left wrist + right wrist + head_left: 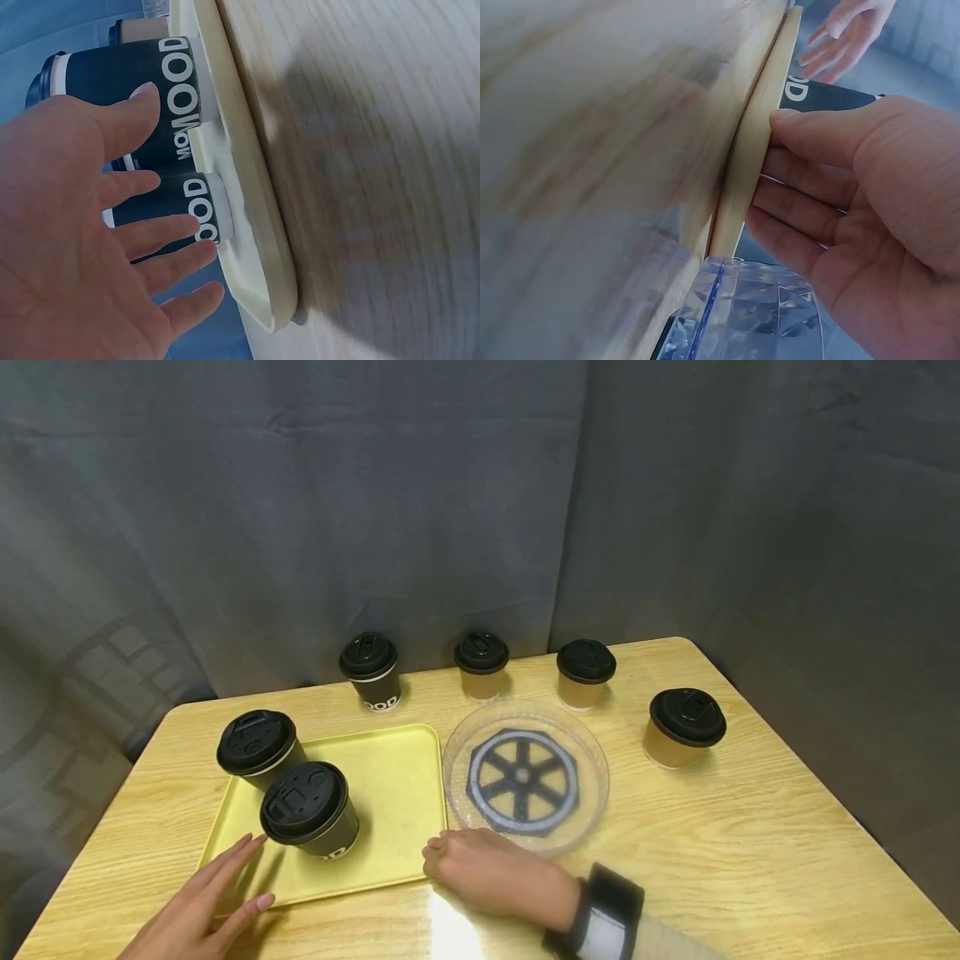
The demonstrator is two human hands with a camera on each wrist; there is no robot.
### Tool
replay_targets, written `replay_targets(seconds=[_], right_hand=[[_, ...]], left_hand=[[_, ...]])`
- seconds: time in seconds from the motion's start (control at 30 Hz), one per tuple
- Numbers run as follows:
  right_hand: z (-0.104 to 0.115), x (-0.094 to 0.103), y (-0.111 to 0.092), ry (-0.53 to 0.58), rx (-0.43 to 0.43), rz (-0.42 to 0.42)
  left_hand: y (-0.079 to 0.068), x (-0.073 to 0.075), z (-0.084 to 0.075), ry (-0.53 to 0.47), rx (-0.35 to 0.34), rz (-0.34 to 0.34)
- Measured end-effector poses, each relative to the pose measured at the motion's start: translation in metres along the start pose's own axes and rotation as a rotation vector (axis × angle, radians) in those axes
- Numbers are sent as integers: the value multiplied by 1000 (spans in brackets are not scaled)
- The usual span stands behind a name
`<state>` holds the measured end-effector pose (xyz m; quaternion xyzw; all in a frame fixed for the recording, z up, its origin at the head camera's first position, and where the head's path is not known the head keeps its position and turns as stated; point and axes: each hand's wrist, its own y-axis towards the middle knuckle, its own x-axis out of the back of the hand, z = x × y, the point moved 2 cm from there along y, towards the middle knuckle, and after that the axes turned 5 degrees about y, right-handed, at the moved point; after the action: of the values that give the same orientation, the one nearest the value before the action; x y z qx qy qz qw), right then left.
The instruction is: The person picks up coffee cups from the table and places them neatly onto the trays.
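Observation:
A yellow tray (397, 793) lies on the left half of a wooden table and carries two black lidded cups, one in front (307, 806) and one behind it (257, 745). My left hand (217, 893) hovers flat with fingers spread over the tray's front left corner, just short of the front cup (161, 206). My right hand (480, 868) rests on the table at the tray's front right corner. In the right wrist view its thumb and fingertips (769, 172) touch the tray's rim (757, 142). Neither hand holds anything.
A clear plastic plate (592, 752) with a dark wheel-patterned disc sits right of the tray, close to my right hand. Along the back stand a black cup (371, 670) and two brown cups (482, 662) (585, 672); another brown cup (684, 727) stands right. A grey curtain hangs behind.

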<state>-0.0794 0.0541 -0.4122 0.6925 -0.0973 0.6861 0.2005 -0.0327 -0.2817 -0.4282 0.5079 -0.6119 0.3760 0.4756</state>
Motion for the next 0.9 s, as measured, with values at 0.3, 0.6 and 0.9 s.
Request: replay_targets(seconds=[0.3,0.6,0.9], right_hand=[[0,0,0,-24,11,8],[1,-1,0,-21,3,12],[1,-2,0,-39,-2,12]], left_hand=[[0,-4,-1,53,29,50],[1,-7,3,78,47,80],[3,-12,7,112,59,109]])
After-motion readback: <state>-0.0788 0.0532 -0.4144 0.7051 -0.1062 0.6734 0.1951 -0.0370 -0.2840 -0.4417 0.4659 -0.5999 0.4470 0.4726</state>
